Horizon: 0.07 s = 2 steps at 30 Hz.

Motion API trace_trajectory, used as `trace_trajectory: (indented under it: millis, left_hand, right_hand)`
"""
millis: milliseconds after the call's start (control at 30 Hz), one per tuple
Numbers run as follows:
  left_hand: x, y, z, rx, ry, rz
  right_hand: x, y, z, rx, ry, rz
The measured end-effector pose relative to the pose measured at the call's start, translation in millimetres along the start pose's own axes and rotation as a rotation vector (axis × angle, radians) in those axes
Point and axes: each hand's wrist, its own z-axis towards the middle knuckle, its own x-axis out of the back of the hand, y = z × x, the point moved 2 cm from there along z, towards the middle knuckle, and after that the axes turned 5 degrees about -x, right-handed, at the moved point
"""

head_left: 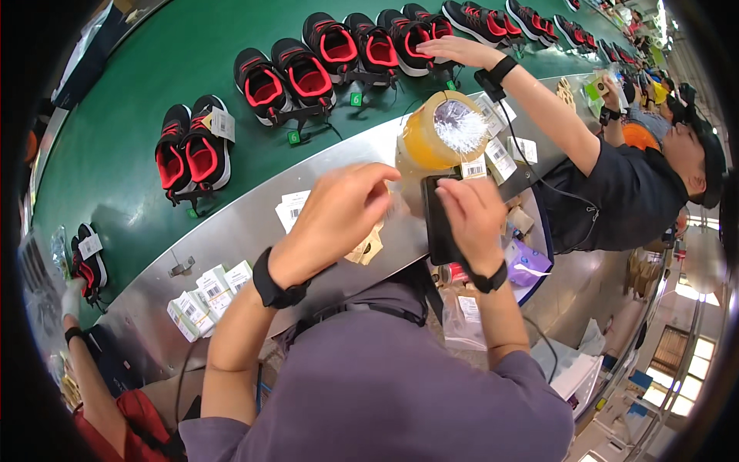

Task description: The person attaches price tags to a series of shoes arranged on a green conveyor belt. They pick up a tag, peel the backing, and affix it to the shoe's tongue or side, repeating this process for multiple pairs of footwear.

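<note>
My left hand (339, 215) is raised over the metal ledge, smeared by motion, its thumb and forefinger apart with nothing visible between them. Tan paper pieces (367, 246) lie just beyond and below it, and white barcode labels (292, 209) sit on its left. My right hand (473, 223) has its fingers bent together over the side of a black phone (439, 223) on the ledge. Whatever those fingertips pinch, if anything, is hidden. A large roll of yellowish clear tape (427, 138) stands just past both hands.
Black-and-red shoe pairs (285, 81) line the green conveyor belt (246, 165). Label stacks (208, 300) lie along the metal ledge (165, 269). On the right, a co-worker's arm (539, 100) reaches over the belt; another person's arm (88, 377) is at left. A bin holds a purple packet (526, 263).
</note>
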Motion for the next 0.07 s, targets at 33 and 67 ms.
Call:
trace_trajectory:
  millis: [33,67]
  left_hand:
    - [2.2,0.1,7.8,-0.12,-0.034,0.145]
    - [6.7,0.1,15.8,-0.241,-0.069,0.289]
  right_hand:
    - [6.7,10.5,-0.3,0.114,0.061,-0.203]
    - [11.5,19.1,-3.0,0.15,-0.025,-0.38]
